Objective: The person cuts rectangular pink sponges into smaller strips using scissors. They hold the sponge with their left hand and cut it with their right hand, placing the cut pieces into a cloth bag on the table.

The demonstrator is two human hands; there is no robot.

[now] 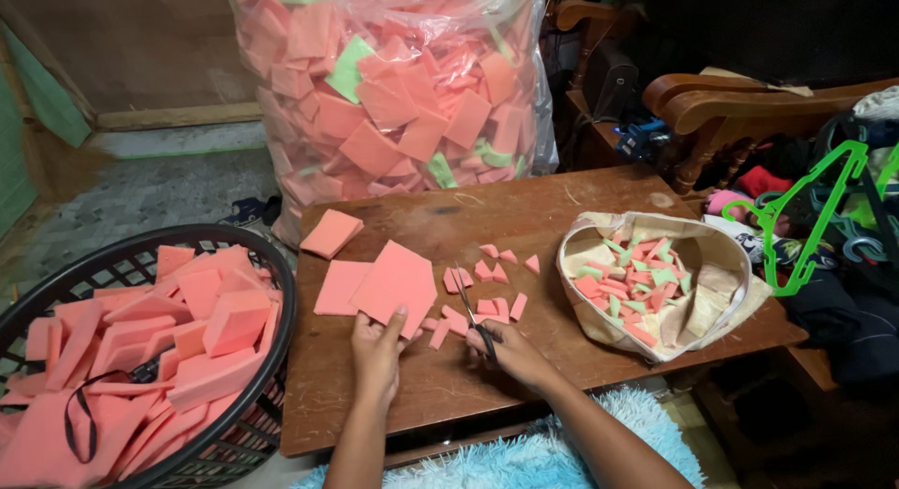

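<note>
Wooden low table (599, 330) on grey floor (159, 194), bearing pink foam scraps (496, 269).

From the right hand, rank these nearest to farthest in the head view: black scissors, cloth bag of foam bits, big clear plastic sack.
1. Black scissors: in the right hand.
2. Cloth bag of foam bits: right side of table.
3. Big clear plastic sack: behind table.

Home living room used for piecework, carved wooden armchair (740, 100), fluffy blue rug (524, 456), clothes hangers (805, 217)

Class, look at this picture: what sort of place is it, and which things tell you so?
Probably a home used for piecework: a carved wooden armchair, green clothes hangers and a fluffy blue rug.
</note>
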